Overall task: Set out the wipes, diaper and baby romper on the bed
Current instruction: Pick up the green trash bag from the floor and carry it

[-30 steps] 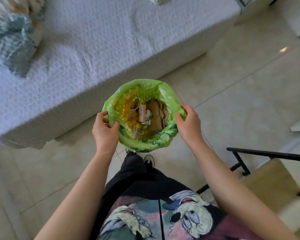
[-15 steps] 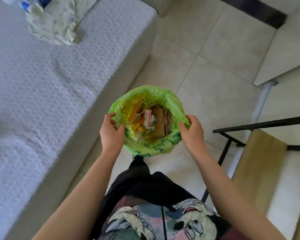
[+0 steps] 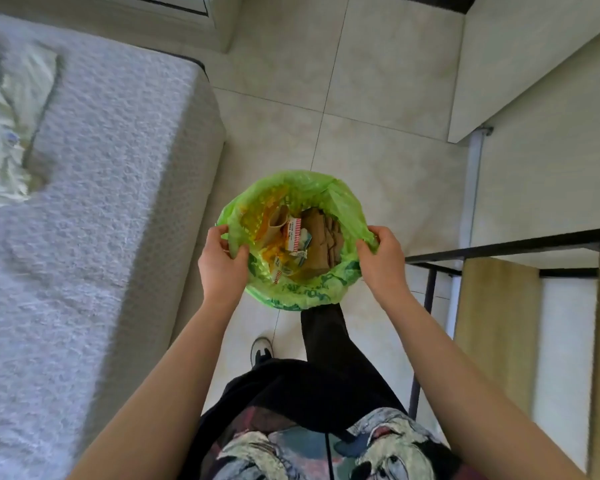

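grip first: left hand (image 3: 222, 263) pinches the left rim of a green plastic bag (image 3: 309, 292), fingers curled over the edge. right hand (image 3: 381, 256) grips the right rim the same way, thumb inside the fold. bag mouth held wide open between them, centre frame, hanging above the tiled floor (image 3: 361, 116). inside: brown paper, yellow wrappers, a red-and-white striped scrap, mixed trash; can't tell more.

below the bag: a dark trouser leg and one shoe (image 3: 261, 349) on the floor. printed shirt at bottom centre.

left half of the frame: bed (image 3: 101, 202) with a white textured cover, its edge just beside the left hand. upper left of the frame, on the bed: pale printed fabric (image 3: 11, 116), blurred, can't tell if it's the romper or the diaper. wipes not made out.

right of the frame: black metal frame (image 3: 499, 245) with wooden panels, near the right forearm.
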The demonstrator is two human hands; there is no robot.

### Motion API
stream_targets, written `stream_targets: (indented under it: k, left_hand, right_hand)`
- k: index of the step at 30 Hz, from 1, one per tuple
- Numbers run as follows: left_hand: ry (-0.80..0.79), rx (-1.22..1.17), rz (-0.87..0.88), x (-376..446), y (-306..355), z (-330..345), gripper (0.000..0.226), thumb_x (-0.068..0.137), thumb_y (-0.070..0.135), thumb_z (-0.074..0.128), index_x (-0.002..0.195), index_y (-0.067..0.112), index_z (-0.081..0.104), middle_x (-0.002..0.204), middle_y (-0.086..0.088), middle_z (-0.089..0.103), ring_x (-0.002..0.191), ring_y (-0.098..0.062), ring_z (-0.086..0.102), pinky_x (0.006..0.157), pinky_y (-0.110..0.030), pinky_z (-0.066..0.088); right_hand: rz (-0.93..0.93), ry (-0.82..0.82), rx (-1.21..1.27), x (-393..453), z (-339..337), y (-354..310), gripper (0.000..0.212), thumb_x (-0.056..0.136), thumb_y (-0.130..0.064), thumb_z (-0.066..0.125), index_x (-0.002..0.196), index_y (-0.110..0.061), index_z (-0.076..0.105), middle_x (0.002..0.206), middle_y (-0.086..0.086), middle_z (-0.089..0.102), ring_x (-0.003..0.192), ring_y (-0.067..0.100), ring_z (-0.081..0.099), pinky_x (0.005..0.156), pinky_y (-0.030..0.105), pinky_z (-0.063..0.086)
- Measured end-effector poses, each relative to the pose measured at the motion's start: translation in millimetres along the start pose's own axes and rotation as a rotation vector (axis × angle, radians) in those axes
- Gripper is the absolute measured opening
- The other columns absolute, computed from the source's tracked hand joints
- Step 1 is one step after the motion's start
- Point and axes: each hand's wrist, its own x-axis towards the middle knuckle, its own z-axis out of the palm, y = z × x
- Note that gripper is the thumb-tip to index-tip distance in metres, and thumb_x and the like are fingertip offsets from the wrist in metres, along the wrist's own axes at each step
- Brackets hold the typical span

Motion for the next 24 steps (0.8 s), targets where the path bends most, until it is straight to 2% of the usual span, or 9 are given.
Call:
stream_targets:
  k: [3,5,7,10,13,17,21,24]
  left_hand:
    - [-0.009,0.013,-0.043,28.8,33.9,28.6,0.041,0.085,0.015,0.066,0.125,0.013,0.054,0.082,0.007,0.052,0.077,-0.017,0.057,0.063,-0.026,0.043]
    - [-0.004,0.01,-0.076,45.9,55.4,45.9,0.043,0.086,0.016,0.067,0.126,0.012,0.054,0.089,0.003,0.054,0.083,-0.018,0.057,0.065,-0.025,0.042]
    - [0.004,-0.009,-0.114,64.1,75.5,62.3,0.043,0.085,0.016,0.067,0.126,0.013,0.053,0.09,0.003,0.056,0.08,-0.015,0.058,0.062,-0.022,0.043]
    - [0.041,-0.043,-0.169,91.2,102.8,80.9,0.042,0.086,0.02,0.065,0.126,0.015,0.054,0.083,0.007,0.054,0.071,-0.005,0.053,0.055,-0.018,0.042]
    - [0.091,-0.081,-0.226,118.1,120.7,92.1,0.041,0.088,0.023,0.061,0.128,0.016,0.052,0.093,0.001,0.057,0.079,-0.013,0.056,0.061,-0.025,0.043]
    - [0.146,-0.118,-0.294,159.0,129.7,103.0,0.039,0.09,0.021,0.057,0.128,0.016,0.052,0.103,-0.004,0.058,0.083,-0.016,0.056,0.062,-0.027,0.041]
    - [0.178,-0.147,-0.385,195.9,134.6,109.6,0.036,0.091,0.019,0.056,0.126,0.015,0.051,0.099,-0.002,0.055,0.074,-0.006,0.052,0.053,-0.019,0.036]
    - [0.191,-0.168,-0.459,220.3,139.7,112.9,0.033,0.091,0.017,0.056,0.123,0.014,0.051,0.094,0.001,0.053,0.073,-0.006,0.052,0.054,-0.021,0.036]
  right_hand:
    - [0.007,-0.027,-0.016,50.7,-16.7,-10.2,0.029,0.095,-0.013,0.053,0.123,-0.009,0.053,0.099,-0.004,0.053,0.082,0.012,0.054,0.063,0.017,0.039]
    - [-0.006,-0.04,-0.04,82.9,-28.7,-18.7,0.028,0.095,-0.012,0.053,0.123,-0.009,0.052,0.097,-0.004,0.053,0.075,0.008,0.054,0.058,0.011,0.037]
    - [-0.028,-0.059,-0.058,117.1,-38.1,-29.5,0.026,0.095,-0.01,0.054,0.121,-0.008,0.053,0.093,-0.004,0.053,0.069,0.0,0.051,0.051,0.006,0.038]
    - [-0.044,-0.088,-0.085,167.7,-46.1,-51.2,0.026,0.094,-0.009,0.053,0.12,-0.006,0.053,0.088,-0.005,0.052,0.064,-0.001,0.049,0.049,0.002,0.039]
    - [-0.089,-0.126,-0.125,214.5,-43.5,-76.8,0.028,0.095,-0.009,0.052,0.122,-0.007,0.052,0.088,-0.006,0.052,0.062,0.0,0.05,0.047,0.003,0.039]
    - [-0.16,-0.187,-0.191,273.0,-25.6,-111.2,0.027,0.094,-0.009,0.052,0.121,-0.008,0.053,0.089,-0.004,0.053,0.063,0.0,0.05,0.047,0.01,0.037]
    - [-0.188,-0.247,-0.241,322.8,1.1,-145.3,0.025,0.092,-0.008,0.052,0.117,-0.008,0.055,0.081,-0.01,0.05,0.061,0.0,0.05,0.046,0.004,0.039]
    - [-0.212,-0.313,-0.29,355.2,21.2,-170.1,0.026,0.092,-0.009,0.052,0.117,-0.009,0.055,0.088,-0.003,0.056,0.062,0.001,0.052,0.044,0.008,0.04]
